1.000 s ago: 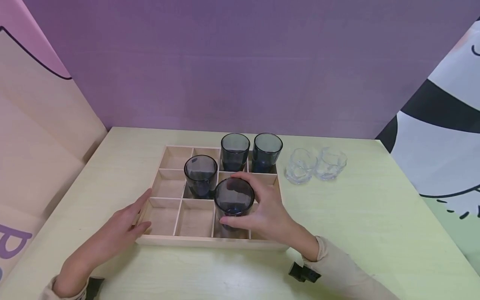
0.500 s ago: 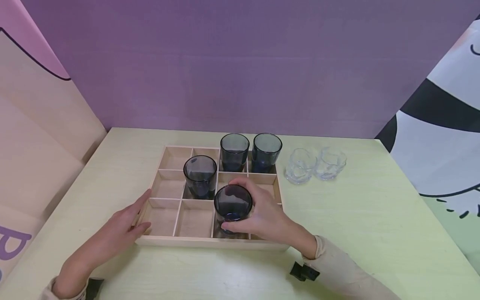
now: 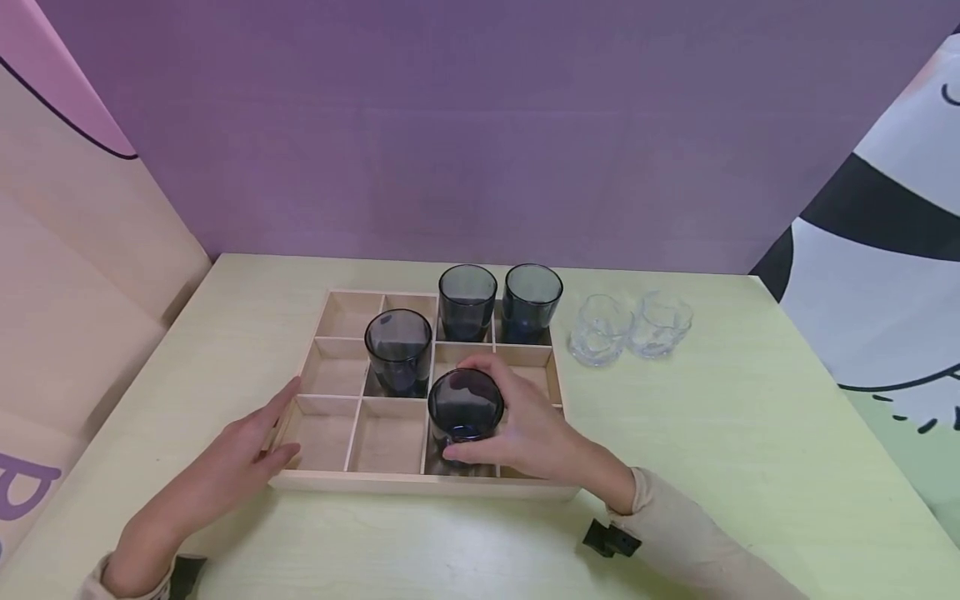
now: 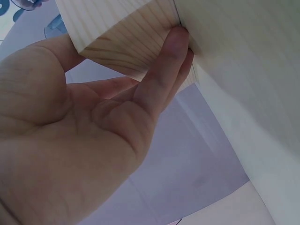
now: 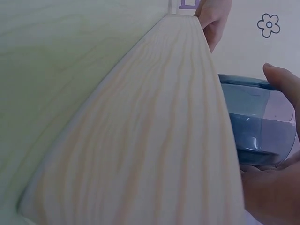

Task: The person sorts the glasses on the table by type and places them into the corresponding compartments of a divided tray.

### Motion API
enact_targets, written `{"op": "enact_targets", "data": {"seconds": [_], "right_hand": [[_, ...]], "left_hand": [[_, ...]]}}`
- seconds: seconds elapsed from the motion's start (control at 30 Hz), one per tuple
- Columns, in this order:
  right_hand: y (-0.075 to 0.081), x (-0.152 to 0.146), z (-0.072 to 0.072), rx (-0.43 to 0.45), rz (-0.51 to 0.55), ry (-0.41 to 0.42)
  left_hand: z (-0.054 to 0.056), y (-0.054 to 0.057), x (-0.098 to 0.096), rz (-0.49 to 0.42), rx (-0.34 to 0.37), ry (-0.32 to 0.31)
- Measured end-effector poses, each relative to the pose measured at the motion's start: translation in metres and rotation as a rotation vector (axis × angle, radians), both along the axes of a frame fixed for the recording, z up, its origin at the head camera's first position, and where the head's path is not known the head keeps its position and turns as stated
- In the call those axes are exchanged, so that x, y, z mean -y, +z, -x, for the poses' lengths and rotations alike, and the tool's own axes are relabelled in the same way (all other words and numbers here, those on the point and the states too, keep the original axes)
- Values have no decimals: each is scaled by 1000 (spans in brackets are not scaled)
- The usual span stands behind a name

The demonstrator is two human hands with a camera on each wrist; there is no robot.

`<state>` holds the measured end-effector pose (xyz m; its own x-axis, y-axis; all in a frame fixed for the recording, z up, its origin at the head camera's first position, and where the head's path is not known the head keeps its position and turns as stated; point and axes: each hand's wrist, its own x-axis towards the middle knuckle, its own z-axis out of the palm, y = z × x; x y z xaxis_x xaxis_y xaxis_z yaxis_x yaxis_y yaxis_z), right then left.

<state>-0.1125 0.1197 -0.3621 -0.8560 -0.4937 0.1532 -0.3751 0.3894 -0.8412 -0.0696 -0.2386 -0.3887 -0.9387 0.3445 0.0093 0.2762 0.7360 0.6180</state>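
In the head view, a shallow wooden divided tray lies on the table. My right hand grips a dark tinted glass around its side, thumb at the front and fingers behind. That glass stands low in a front-row compartment, third from the left; the right wrist view shows its lower part behind the tray wall. My left hand holds the tray's left side, the thumb over the wall. In the left wrist view its fingers lie against the outer wood.
Three more dark glasses stand in the tray: one in the middle row and two in the back row, a left one and a right one. Two clear glasses, one nearer and one farther right, stand on the table beside the tray.
My right hand has lowered the dark glass slightly into its compartment, most of it in the first half second. The left hand stays at the tray's side.
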Motion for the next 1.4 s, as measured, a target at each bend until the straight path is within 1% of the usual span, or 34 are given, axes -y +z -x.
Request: {"op": "enact_targets", "data": {"seconds": [0.1,0.2,0.27,0.37,0.47,0.57,0.63,0.7,0.87,0.93,1.07,1.17,1.4], "right_hand": [[-1,0,0,-19,-24,6],[1,-2,-1,-8,-43,36],[4,-4,0,-5,-62,64],[12,-8,0,-25,-92,91],[19,-15,0,-56,-138,85],[25,-22,-1,-64,-197,77],[29,-27,0,-76,-239,74],[32,-32,2,-81,-274,68],[43,-51,10,-100,-337,25],[48,-61,15,-132,-343,9],[54,-80,25,-204,-348,-54],[56,-91,33,-245,-359,-112],[54,-118,52,-333,-358,-198]], "left_hand": [[0,-1,0,-6,0,0],[1,-2,1,-11,-1,-4],[0,-2,1,-7,-3,-3],[-1,-3,2,4,-7,-2],[-1,-2,2,12,-17,-2],[0,-1,2,20,-27,-4],[0,-1,2,21,-35,-5],[0,-1,2,20,-28,-1],[0,-3,2,19,-32,2],[0,-3,1,19,-36,-1],[1,-3,0,25,-34,-7],[1,-2,1,28,-29,-6],[3,-2,1,26,-28,-6]]}}
